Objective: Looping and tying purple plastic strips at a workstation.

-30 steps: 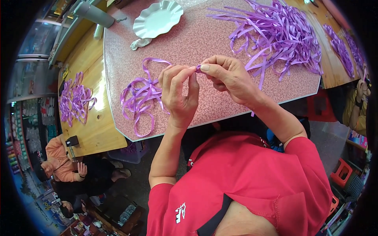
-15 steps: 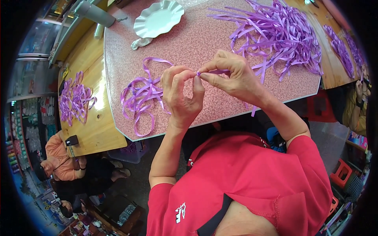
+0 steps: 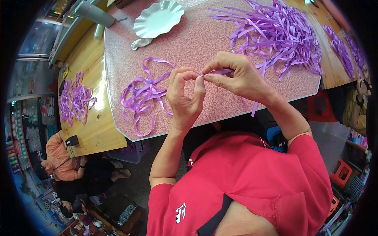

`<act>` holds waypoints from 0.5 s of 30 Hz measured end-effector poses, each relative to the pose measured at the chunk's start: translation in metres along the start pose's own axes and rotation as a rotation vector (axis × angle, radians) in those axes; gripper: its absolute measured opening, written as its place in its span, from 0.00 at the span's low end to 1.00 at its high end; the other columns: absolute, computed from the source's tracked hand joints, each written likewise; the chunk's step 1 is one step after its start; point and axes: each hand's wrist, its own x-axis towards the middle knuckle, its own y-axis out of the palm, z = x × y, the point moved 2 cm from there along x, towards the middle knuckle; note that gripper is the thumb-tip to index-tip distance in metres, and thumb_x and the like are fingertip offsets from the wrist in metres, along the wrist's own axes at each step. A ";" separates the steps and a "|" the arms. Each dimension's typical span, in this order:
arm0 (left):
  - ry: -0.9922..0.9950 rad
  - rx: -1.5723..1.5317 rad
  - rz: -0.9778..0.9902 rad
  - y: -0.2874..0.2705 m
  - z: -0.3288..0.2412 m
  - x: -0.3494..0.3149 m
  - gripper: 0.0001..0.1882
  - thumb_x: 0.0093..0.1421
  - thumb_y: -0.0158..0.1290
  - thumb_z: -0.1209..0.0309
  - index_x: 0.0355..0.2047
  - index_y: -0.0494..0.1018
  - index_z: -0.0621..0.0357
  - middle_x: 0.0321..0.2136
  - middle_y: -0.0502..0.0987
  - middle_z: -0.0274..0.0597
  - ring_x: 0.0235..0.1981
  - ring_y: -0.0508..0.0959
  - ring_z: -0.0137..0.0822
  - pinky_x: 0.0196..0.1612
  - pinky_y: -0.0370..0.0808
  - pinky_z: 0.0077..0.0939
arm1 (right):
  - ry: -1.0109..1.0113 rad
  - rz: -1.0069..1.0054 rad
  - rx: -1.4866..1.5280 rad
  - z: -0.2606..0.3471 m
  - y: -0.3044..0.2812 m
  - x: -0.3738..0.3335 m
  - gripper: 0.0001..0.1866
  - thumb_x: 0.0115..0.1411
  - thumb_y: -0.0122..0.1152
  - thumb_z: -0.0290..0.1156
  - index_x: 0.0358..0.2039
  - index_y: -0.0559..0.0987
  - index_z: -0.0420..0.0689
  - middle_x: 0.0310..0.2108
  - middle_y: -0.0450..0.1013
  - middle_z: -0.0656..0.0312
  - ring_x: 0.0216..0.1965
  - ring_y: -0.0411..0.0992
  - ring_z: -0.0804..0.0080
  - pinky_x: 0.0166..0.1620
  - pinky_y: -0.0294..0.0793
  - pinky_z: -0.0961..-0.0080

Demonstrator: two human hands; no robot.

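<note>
Above the pink-patterned table mat (image 3: 212,106), my left hand (image 3: 184,92) and my right hand (image 3: 236,72) meet fingertip to fingertip. Both pinch one purple ribbon (image 3: 222,71), with a small dark purple knot or fold showing between the tips. Part of this ribbon passes under my right fingers, and an end (image 3: 254,109) hangs near the table's front edge. Left of my left hand lies a loose bunch of purple ribbons (image 3: 138,92), curled in loops. Beyond my right hand spreads a large heap of purple ribbons (image 3: 283,37).
A white scalloped plate (image 3: 158,19) and a crumpled white piece (image 3: 141,43) lie at the back. A grey tumbler (image 3: 94,13) is at the far left. More ribbons (image 3: 75,98) rest on the wooden table. A person in orange (image 3: 63,157) sits left; another person's arm (image 3: 359,100) shows right.
Both hands have shifted slightly to the right, keeping the pinched ribbon between their fingertips. The ribbon piles on the table look the same.
</note>
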 end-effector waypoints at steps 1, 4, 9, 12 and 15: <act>0.000 -0.001 0.000 0.001 -0.001 -0.001 0.05 0.56 0.57 0.79 0.32 0.72 0.61 0.32 0.76 0.46 0.35 0.76 0.41 0.42 0.72 0.32 | 0.001 0.000 -0.001 -0.001 0.000 0.000 0.06 0.59 0.67 0.24 0.38 0.84 0.41 0.31 0.75 0.67 0.32 0.69 0.84 0.32 0.66 0.82; -0.069 -0.102 0.011 0.001 0.000 -0.002 0.05 0.57 0.57 0.78 0.33 0.72 0.62 0.34 0.75 0.45 0.37 0.76 0.38 0.43 0.72 0.30 | -0.044 -0.006 0.029 -0.001 0.000 -0.001 0.07 0.59 0.67 0.24 0.38 0.84 0.41 0.32 0.75 0.69 0.34 0.69 0.86 0.33 0.67 0.83; -0.396 -0.462 0.101 0.002 0.003 -0.008 0.05 0.63 0.55 0.76 0.38 0.72 0.62 0.36 0.74 0.36 0.38 0.73 0.27 0.43 0.70 0.23 | -0.064 0.011 -0.006 -0.002 -0.003 -0.001 0.08 0.58 0.68 0.24 0.39 0.84 0.41 0.31 0.75 0.67 0.34 0.71 0.83 0.34 0.69 0.83; -0.531 -0.715 0.125 0.003 0.004 -0.007 0.05 0.64 0.56 0.75 0.40 0.72 0.60 0.37 0.73 0.32 0.37 0.70 0.21 0.40 0.68 0.18 | -0.060 0.002 0.020 -0.001 -0.004 -0.001 0.09 0.55 0.69 0.26 0.38 0.84 0.41 0.33 0.79 0.58 0.36 0.78 0.71 0.40 0.77 0.75; -0.572 -0.754 0.145 0.003 0.004 -0.007 0.06 0.64 0.56 0.75 0.40 0.72 0.59 0.37 0.73 0.31 0.36 0.69 0.19 0.38 0.66 0.15 | -0.072 0.020 -0.027 0.000 -0.004 -0.001 0.09 0.56 0.69 0.27 0.38 0.83 0.41 0.33 0.79 0.59 0.36 0.77 0.70 0.41 0.77 0.75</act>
